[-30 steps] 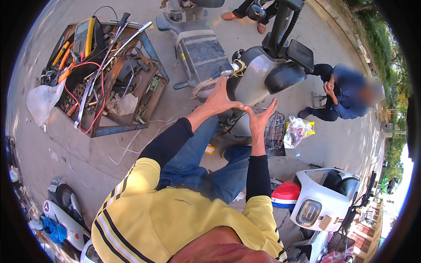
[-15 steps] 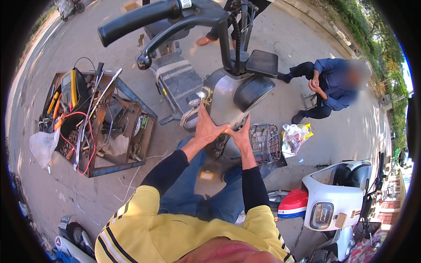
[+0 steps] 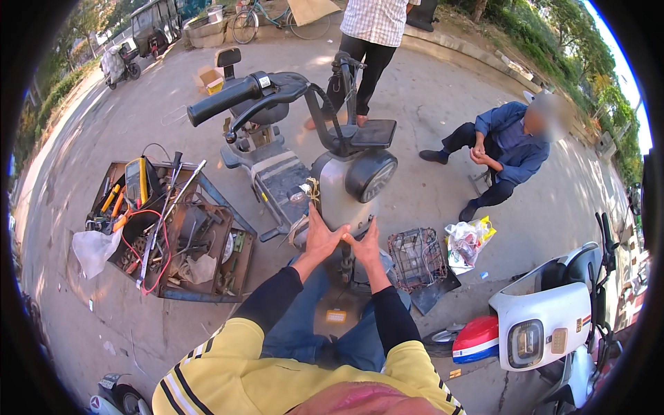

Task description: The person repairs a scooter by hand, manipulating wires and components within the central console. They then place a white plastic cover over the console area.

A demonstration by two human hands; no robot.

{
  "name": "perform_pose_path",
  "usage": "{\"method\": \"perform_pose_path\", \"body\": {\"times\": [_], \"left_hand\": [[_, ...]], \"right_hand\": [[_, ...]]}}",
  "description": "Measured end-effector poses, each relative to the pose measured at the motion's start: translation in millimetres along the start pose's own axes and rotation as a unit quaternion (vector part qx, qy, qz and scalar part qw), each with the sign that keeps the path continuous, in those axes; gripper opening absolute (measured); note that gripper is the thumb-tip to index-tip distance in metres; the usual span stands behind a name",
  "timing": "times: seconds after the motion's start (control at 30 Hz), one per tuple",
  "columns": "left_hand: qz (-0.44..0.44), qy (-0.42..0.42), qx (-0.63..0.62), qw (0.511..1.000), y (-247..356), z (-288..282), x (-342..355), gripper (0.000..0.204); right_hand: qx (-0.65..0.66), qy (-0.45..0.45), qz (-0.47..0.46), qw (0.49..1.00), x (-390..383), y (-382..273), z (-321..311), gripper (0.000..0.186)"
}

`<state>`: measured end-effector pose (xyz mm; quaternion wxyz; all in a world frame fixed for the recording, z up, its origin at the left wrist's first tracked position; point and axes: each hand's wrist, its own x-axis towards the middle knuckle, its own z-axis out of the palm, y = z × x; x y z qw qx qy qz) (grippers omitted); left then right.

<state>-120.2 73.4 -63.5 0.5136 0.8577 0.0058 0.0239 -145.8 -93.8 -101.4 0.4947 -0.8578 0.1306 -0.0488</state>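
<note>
An electric scooter stands in front of me, its grey front panel (image 3: 344,197) facing me. My left hand (image 3: 320,236) grips the panel's lower left edge, fingers stretched up along its side. My right hand (image 3: 367,247) holds the lower right edge the same way. The two thumbs meet at the panel's bottom, and some fingertips are hidden at its edges. Above are the round black headlight (image 3: 371,176) and the black handlebar grip (image 3: 225,99). A small lamp with tied wires (image 3: 311,189) hangs beside the panel, just above my left hand.
A metal toolbox (image 3: 200,299) with a yellow multimeter (image 3: 136,181) stands at left. At right are a wire basket (image 3: 417,256), a plastic bag (image 3: 470,243) and a white scooter (image 3: 539,325). One person (image 3: 508,138) sits; another (image 3: 373,28) stands behind the scooter.
The view has tilted up, so the scooter sits lower in the picture and more of the standing person shows. Both hands remain at the lower panel, thumbs together.
</note>
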Motion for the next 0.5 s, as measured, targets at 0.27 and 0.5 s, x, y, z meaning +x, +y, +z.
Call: {"method": "perform_pose_path", "body": {"times": [0.27,0.5], "left_hand": [[-0.034,0.068,0.016,0.997,-1,12,-20,0.115],[-0.059,0.039,0.014,0.997,16,10,-35,0.103]], "right_hand": [[-0.016,-0.009,-0.069,0.997,-79,-25,27,0.094],[-0.061,-0.022,-0.123,0.990,-81,-30,22,0.084]]}}
